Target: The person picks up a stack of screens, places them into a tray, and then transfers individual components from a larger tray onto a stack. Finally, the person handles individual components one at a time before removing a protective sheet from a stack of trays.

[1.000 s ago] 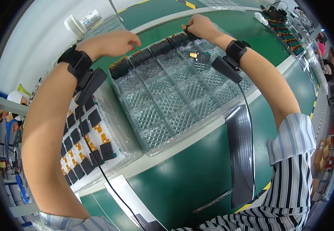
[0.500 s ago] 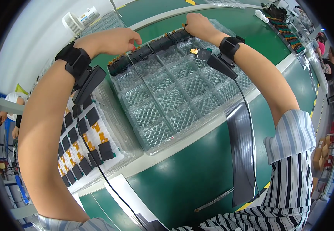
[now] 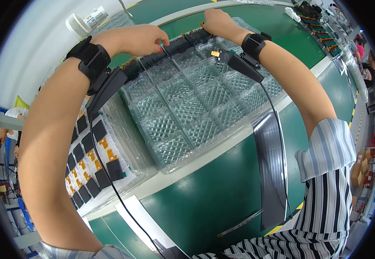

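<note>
A long row of thin black panels with orange ribbon tails (image 3: 176, 46) stands on edge in the far compartments of a clear plastic tray (image 3: 187, 101). Over the left-middle part of that row is my left hand (image 3: 142, 39), its index finger and thumb bent a little apart at the panels' upper edges. A small red spot shows at the thumb tip. My right hand (image 3: 217, 22) is closed at the row's right end; what its fingertips grip is hidden. Below my right wrist, one panel with an orange tail (image 3: 215, 53) lies in the tray, partly covered by the wrist device.
Left of the tray, several black panels with orange tails (image 3: 93, 141) lie on white sheeting. A dark glossy strip (image 3: 270, 172) and tweezers (image 3: 239, 223) rest on the green table (image 3: 187, 194). Cables hang from both wrist devices. A white fan-like device (image 3: 78, 25) stands far left.
My left hand has moved right along the row of panels. My right hand has shifted slightly left and farther away, still closed at the row's end.
</note>
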Motion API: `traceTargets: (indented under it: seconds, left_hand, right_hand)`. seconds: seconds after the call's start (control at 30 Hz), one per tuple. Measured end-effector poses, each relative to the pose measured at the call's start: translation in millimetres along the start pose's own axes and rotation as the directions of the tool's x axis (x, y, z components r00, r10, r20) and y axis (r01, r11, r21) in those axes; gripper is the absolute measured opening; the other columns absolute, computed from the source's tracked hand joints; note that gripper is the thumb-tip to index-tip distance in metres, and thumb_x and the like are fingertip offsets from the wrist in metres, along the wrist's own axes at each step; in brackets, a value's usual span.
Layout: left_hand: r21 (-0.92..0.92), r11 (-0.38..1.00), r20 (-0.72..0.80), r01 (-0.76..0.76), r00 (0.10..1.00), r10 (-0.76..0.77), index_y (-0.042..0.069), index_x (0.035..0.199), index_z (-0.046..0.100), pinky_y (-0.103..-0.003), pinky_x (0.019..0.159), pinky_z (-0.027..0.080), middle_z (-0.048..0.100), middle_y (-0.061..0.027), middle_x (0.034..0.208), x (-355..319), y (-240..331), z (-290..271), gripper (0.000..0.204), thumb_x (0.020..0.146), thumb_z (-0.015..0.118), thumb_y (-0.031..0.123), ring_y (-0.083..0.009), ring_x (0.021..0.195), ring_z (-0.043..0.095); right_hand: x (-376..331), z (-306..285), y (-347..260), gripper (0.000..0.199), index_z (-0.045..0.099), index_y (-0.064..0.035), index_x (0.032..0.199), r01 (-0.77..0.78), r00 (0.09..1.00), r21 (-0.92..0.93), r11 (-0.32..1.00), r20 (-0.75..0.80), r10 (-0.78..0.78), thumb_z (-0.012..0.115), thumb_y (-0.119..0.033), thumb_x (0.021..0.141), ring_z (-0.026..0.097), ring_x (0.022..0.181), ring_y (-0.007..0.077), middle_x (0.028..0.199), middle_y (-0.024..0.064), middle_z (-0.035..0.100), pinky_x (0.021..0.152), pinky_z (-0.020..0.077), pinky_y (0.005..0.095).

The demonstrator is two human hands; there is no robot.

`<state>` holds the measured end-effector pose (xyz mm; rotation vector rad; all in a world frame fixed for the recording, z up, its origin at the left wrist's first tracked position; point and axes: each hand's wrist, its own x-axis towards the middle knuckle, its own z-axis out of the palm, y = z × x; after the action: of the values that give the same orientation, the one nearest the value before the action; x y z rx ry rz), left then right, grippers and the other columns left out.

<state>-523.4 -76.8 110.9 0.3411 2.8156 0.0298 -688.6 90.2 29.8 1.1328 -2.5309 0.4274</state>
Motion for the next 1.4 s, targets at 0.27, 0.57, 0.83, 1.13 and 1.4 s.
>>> traceTargets:
  seconds: [0.27, 0.57, 0.83, 1.13, 1.4]
  left_hand:
    - [0.07, 0.994, -0.021, -0.081, 0.996, 0.083, 0.007, 0.112, 0.054, -0.035, 0.08, 0.044, 0.059, -0.0111, 0.101, 28.1, 14.5, -4.9, 0.033, 0.081, 0.051, 0.017, -0.0255, 0.094, 0.056]
    - [0.211, 0.977, -0.115, -0.041, 0.991, 0.067, 0.007, 0.112, 0.054, -0.037, 0.084, 0.042, 0.055, -0.0141, 0.111, 79.9, 22.6, 8.2, 0.031, 0.082, 0.05, 0.014, -0.0283, 0.103, 0.052]
    - [0.156, 0.986, -0.06, -0.055, 0.996, 0.065, 0.007, 0.116, 0.051, -0.038, 0.088, 0.04, 0.053, -0.0141, 0.114, 93.6, 32.3, 4.6, 0.034, 0.083, 0.05, 0.012, -0.0307, 0.106, 0.049]
    - [0.141, 0.988, -0.109, -0.066, 0.991, 0.082, 0.011, 0.122, 0.047, -0.036, 0.088, 0.041, 0.054, -0.015, 0.113, 104.9, 33.8, 6.1, 0.041, 0.081, 0.053, 0.014, -0.0304, 0.104, 0.051]
    - [0.15, 0.988, -0.114, -0.044, 0.992, 0.062, 0.01, 0.128, 0.038, -0.036, 0.09, 0.04, 0.049, -0.0146, 0.12, 109.3, 38.4, 9.3, 0.052, 0.077, 0.048, 0.005, -0.0299, 0.108, 0.049]
  right_hand:
    - [16.6, -12.0, 18.2, 0.018, 0.054, 0.0022, 0.057, 0.28, 0.951, -0.269, 0.922, 0.208, -0.228, 0.06, -0.013, 0.065, 0.053, 0.047, 0.0303, 0.052, 0.0167, 0.052, 0.049, 0.0444, 0.0389]
    - [-2.8, -21.4, 59.7, 0.026, 0.059, 0.0052, 0.064, -0.36, 0.933, 0.205, 0.91, 0.073, 0.353, 0.058, -0.02, 0.071, 0.061, 0.047, 0.0201, 0.056, 0.0135, 0.06, 0.047, 0.0514, 0.0288]
    - [-7.1, -2.0, 72.7, 0.027, 0.06, 0.0072, 0.067, -0.282, 0.956, 0.224, 0.933, -0.012, 0.292, 0.059, -0.019, 0.071, 0.061, 0.047, 0.0183, 0.056, 0.013, 0.059, 0.046, 0.0506, 0.0267]
    - [12.2, 30.2, 100.9, 0.02, 0.055, -0.0013, 0.053, 0.312, 0.763, -0.109, 0.944, -0.564, -0.317, 0.057, -0.016, 0.065, 0.054, 0.055, 0.0367, 0.055, 0.0188, 0.053, 0.052, 0.0441, 0.0441]
    - [11.0, 6.5, 88.0, 0.02, 0.06, 0.0011, 0.069, -0.046, 0.999, 0.16, 0.986, 0.026, 0.042, 0.053, -0.017, 0.071, 0.058, 0.058, 0.0349, 0.064, 0.0225, 0.057, 0.052, 0.0476, 0.0406]
